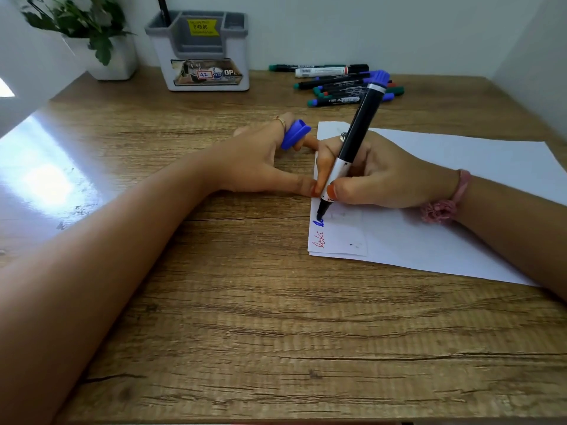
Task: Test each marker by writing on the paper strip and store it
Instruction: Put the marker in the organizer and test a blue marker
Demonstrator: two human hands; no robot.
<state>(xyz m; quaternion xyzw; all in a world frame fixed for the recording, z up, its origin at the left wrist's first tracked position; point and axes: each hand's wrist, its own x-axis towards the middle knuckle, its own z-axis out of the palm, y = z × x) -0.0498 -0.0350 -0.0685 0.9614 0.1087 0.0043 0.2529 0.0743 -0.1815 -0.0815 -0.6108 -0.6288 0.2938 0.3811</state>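
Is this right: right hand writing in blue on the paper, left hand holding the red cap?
Not quite: the cap is blue, not red. The head view shows it held between the fingers of the left hand, whose thumb presses at the paper's edge. The rest stands: the right hand grips the marker and writes in blue on the paper.

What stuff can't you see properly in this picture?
- Marker in the organizer: the head view's top edge cuts it off.
- Marker pile: the blue marker in the right hand covers part; labels too small.
- Blue cap: left hand fingers hide part.
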